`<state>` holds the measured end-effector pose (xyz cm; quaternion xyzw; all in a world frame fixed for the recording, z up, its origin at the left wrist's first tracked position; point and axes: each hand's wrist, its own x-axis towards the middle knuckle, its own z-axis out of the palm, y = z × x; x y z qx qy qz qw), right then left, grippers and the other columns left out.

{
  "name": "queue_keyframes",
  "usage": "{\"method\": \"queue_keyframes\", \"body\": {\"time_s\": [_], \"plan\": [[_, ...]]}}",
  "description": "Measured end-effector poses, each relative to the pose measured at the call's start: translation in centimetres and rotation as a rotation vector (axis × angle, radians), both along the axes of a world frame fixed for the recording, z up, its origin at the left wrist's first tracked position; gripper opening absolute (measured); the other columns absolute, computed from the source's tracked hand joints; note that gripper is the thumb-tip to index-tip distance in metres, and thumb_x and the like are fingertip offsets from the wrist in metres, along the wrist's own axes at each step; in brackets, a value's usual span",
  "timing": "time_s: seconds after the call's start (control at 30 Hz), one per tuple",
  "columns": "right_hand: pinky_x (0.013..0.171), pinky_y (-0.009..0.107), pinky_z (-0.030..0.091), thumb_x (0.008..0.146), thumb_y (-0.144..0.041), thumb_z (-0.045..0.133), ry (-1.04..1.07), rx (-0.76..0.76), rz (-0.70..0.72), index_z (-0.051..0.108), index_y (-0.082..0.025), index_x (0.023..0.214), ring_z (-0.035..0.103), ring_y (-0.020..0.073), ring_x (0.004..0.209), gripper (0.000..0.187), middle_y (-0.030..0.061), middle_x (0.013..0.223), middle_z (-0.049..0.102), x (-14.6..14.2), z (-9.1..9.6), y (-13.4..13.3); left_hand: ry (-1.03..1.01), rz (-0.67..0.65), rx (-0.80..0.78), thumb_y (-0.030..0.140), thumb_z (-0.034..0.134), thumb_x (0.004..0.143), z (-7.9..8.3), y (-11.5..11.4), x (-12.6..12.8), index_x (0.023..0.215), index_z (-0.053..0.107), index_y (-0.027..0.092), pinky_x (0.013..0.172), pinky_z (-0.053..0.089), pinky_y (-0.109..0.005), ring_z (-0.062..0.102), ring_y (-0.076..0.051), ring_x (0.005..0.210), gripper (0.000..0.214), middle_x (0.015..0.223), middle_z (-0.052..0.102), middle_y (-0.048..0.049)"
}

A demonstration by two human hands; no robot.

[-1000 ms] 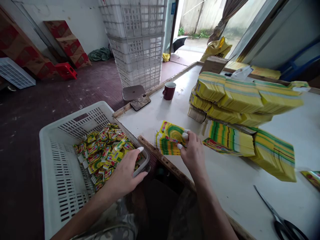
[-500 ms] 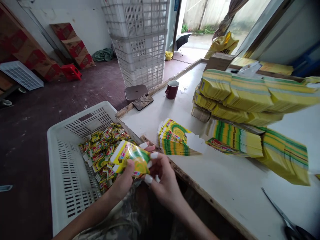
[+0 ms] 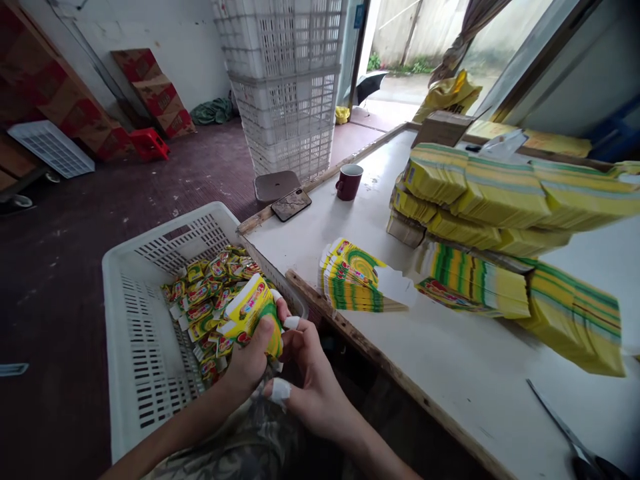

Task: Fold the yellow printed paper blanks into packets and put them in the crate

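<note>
My left hand point(image 3: 249, 360) grips a small yellow-and-green printed carton point(image 3: 254, 308), thumb across its front and fingers behind. White flaps stick out at the carton's upper left end. At the other end is my right hand point(image 3: 314, 387), its fingers bent beside the carton and its thumb spread away from them. White tape wraps several fingertips. Below the carton, a white plastic crate point(image 3: 135, 293) holds a heap of small yellow-green packets point(image 3: 200, 303). On the table to the right lies a fanned stack of flat cartons point(image 3: 350, 277).
Bundled flat cartons point(image 3: 480, 193) are piled on the white table point(image 3: 450, 400). A maroon mug point(image 3: 349, 183), a phone point(image 3: 291, 205) and scissors point(image 3: 565, 427) also lie there. Beyond the crate are a brown stool point(image 3: 277, 185) and tall stacked crates point(image 3: 287, 87). A wooden strip edges the table.
The carton has tilted more steeply and moved slightly left and down. My right thumb has come away from its end and spread downward. The view has shifted slightly.
</note>
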<state>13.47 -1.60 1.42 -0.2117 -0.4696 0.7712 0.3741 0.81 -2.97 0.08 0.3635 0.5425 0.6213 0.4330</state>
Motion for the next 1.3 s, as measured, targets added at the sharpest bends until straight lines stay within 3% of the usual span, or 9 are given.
{"method": "queue_keyframes", "body": {"time_s": [0.2,0.33,0.47,0.53,0.67,0.83,1.0,1.2,1.3], "plan": [[0.061,0.021,0.04,0.063,-0.023,0.082,-0.008,-0.152,-0.177,0.053,-0.025,0.1,0.049,0.0109,0.067,0.048,-0.0067,0.074,0.053,0.1,-1.0,2.4,0.011,-0.095,0.054,0.067,0.067,0.069,1.4,1.0,0.1,0.108,0.059,0.022,0.073,0.05,-0.025,0.058,-0.016,0.081,0.06,0.095,0.063,-0.0028],[0.066,0.023,0.046,0.065,-0.024,0.081,0.026,-0.184,-0.149,0.06,-0.021,0.079,0.056,0.0122,0.068,0.026,-0.004,0.073,0.061,1.1,-1.5,3.6,0.012,-0.028,-0.028,0.042,0.07,0.079,1.7,1.3,0.0,0.093,0.067,0.019,0.072,0.05,-0.023,0.061,-0.014,0.076,0.027,0.086,0.068,-0.0003],[0.062,0.026,0.048,0.068,-0.029,0.079,-0.048,-0.141,-0.171,0.064,-0.02,0.073,0.056,0.0131,0.062,0.018,-0.003,0.068,0.063,2.0,-2.1,3.9,0.055,-0.015,-0.118,0.041,0.07,0.079,1.4,1.2,-0.3,0.089,0.069,0.017,0.075,0.052,-0.027,0.063,-0.017,0.078,0.026,0.088,0.071,-0.0031],[0.062,0.027,0.048,0.076,-0.03,0.072,-0.166,0.072,-0.229,0.069,-0.021,0.081,0.057,0.015,0.065,0.011,-0.0003,0.073,0.065,3.0,-2.0,4.3,0.044,0.0,-0.068,0.05,0.061,0.084,1.7,1.2,-0.7,0.101,0.067,0.019,0.079,0.051,-0.029,0.063,-0.019,0.087,0.036,0.102,0.069,-0.0054],[0.067,0.031,0.046,0.088,-0.014,0.055,-0.512,0.81,-0.347,0.073,-0.026,0.097,0.055,0.0173,0.075,0.024,0.0038,0.081,0.065,5.4,-0.9,5.2,0.193,0.002,0.124,0.073,0.035,0.085,3.3,0.9,-1.5,0.124,0.054,0.02,0.096,0.043,-0.036,0.055,-0.025,0.11,0.068,0.125,0.058,-0.01],[0.075,0.035,0.044,0.089,-0.007,0.053,-0.665,1.207,-0.373,0.071,-0.03,0.102,0.052,0.0188,0.083,0.032,0.0033,0.088,0.066,5.9,0.6,4.4,0.752,-0.458,-0.1,0.062,0.076,0.063,4.4,0.5,-1.1,0.137,0.039,0.021,0.101,0.041,-0.043,0.051,-0.032,0.118,0.092,0.133,0.051,-0.0125],[0.102,0.051,0.037,0.084,-0.03,0.064,-0.637,0.822,-0.684,0.041,-0.024,0.138,0.04,0.0306,0.126,0.059,0.0145,0.136,0.043,5.5,-0.5,3.9,0.96,-0.472,-0.221,0.033,0.069,0.074,3.4,0.8,0.0,0.127,0.037,0.02,0.092,0.048,-0.04,0.058,-0.028,0.11,0.064,0.122,0.059,-0.0105],[0.106,0.046,0.04,0.087,-0.042,0.057,-0.189,-0.029,-0.153,0.056,-0.022,0.123,0.053,0.0275,0.121,0.041,0.0092,0.127,0.059,3.7,-1.4,3.7,1.109,-0.525,0.003,0.03,0.068,0.072,3.0,0.6,0.0,0.132,0.026,0.021,0.084,0.052,-0.038,0.062,-0.028,0.101,0.074,0.12,0.058,-0.0126],[0.102,0.045,0.044,0.083,-0.041,0.063,-0.017,-0.218,-0.011,0.058,-0.023,0.122,0.059,0.0275,0.113,0.043,0.0065,0.119,0.065,2.6,-1.4,3.5,1.145,-0.554,0.089,0.026,0.066,0.073,2.9,0.5,0.0,0.131,0.026,0.023,0.081,0.052,-0.035,0.062,-0.027,0.101,0.07,0.122,0.055,-0.0121]]}}
